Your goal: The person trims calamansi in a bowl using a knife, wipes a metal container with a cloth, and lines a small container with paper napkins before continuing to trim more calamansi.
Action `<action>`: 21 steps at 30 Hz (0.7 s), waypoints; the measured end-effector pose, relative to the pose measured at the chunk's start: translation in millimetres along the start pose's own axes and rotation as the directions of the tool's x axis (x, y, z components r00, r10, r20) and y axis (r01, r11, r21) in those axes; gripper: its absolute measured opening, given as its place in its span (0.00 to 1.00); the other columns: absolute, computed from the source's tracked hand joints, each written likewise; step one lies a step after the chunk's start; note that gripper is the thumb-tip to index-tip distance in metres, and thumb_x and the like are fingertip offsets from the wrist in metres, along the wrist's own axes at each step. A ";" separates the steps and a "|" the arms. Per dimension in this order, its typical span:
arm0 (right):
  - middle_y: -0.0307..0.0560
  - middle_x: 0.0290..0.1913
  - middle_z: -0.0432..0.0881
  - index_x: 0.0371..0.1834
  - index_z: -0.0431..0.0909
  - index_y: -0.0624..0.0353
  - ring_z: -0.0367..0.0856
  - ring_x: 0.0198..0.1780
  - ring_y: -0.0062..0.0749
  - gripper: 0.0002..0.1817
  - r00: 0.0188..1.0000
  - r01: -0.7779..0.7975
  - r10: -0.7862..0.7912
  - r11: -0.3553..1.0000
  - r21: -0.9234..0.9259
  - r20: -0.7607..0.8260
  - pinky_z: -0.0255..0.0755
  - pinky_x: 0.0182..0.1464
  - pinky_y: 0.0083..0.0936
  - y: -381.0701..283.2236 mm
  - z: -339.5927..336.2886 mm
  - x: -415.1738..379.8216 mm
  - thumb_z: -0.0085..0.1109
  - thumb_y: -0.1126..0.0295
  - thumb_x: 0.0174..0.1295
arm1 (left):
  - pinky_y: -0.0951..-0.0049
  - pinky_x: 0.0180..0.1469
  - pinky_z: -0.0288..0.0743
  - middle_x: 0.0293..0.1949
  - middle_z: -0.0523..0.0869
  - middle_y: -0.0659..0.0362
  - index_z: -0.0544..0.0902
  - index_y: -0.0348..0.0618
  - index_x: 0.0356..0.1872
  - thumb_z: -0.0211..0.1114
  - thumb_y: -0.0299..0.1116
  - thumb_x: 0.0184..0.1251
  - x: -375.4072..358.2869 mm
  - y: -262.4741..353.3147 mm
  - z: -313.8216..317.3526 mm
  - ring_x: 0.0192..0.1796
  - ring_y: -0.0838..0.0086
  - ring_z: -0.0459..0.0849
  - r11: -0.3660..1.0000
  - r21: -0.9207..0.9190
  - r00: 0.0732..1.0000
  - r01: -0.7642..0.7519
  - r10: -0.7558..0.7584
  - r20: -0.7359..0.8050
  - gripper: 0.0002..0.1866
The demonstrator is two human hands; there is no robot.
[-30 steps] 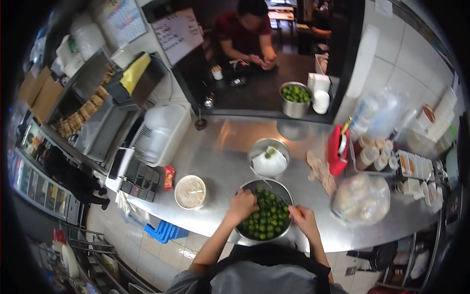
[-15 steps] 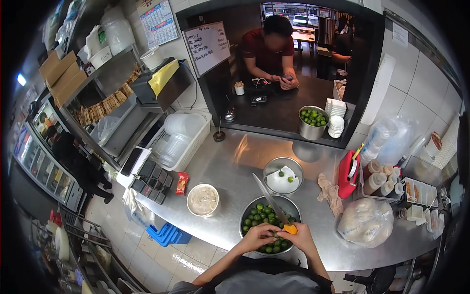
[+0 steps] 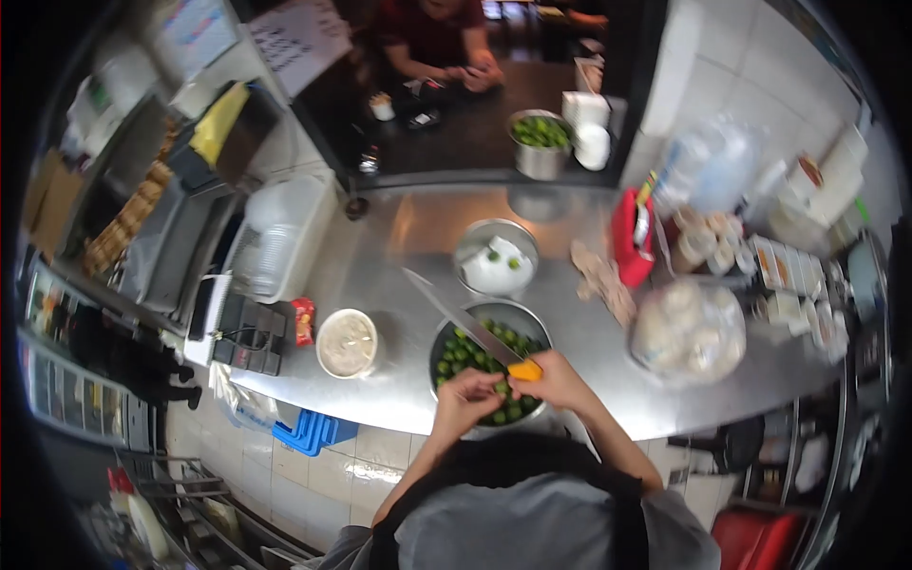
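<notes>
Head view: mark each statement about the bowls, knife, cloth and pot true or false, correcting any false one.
1. The right hand grips the knife by its orange handle. True.
2. The large bowl under the hands holds red fruit. False: the fruit is green.
3. The smaller bowl has green fruit on something white. True.
4. The cloth lies in that smaller bowl. False: the cloth is on the counter.
5. The metal pot stands beside white containers. True.
</notes>
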State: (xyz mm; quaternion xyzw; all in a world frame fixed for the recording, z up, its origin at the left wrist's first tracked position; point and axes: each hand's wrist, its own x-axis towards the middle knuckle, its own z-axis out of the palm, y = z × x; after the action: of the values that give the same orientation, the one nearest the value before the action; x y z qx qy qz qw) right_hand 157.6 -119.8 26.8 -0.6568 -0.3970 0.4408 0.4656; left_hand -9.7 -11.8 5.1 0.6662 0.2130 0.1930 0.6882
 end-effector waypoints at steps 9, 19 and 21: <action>0.39 0.21 0.82 0.32 0.81 0.64 0.73 0.19 0.15 0.09 0.999 -0.040 0.032 0.968 0.249 0.034 0.64 0.21 0.15 -6.4 -3.0 -2.0 0.63 0.69 0.52 | 0.80 0.45 0.76 0.36 0.85 0.59 0.81 0.36 0.48 0.64 0.15 0.53 -1.1 7.7 0.3 0.38 0.79 0.83 0.951 -0.241 0.979 0.194 -0.205 -0.021 0.19; 0.43 0.21 0.83 0.29 0.81 0.65 0.82 0.25 0.25 0.10 0.992 0.107 -0.099 0.989 0.101 -0.082 0.73 0.30 0.22 2.1 7.2 -0.6 0.63 0.68 0.49 | 0.78 0.45 0.77 0.33 0.85 0.57 0.81 0.34 0.46 0.62 0.13 0.53 1.1 7.6 3.0 0.38 0.77 0.83 0.987 -0.109 0.991 0.114 -0.121 -0.063 0.17; 0.44 0.21 0.83 0.29 0.81 0.66 0.83 0.25 0.26 0.11 0.993 0.085 -0.078 0.994 0.075 -0.090 0.73 0.30 0.23 1.0 8.9 -1.9 0.63 0.68 0.47 | 0.78 0.44 0.77 0.31 0.84 0.59 0.81 0.34 0.46 0.62 0.13 0.53 0.6 6.3 7.5 0.36 0.77 0.83 0.995 -0.071 0.992 0.077 -0.083 -0.091 0.17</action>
State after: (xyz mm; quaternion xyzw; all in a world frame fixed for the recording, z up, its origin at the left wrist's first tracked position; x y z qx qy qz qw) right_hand 148.8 -119.5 24.6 -0.6398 -0.3851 0.4077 0.5255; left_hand -5.1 -17.5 11.6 0.6238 0.2650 0.2035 0.7066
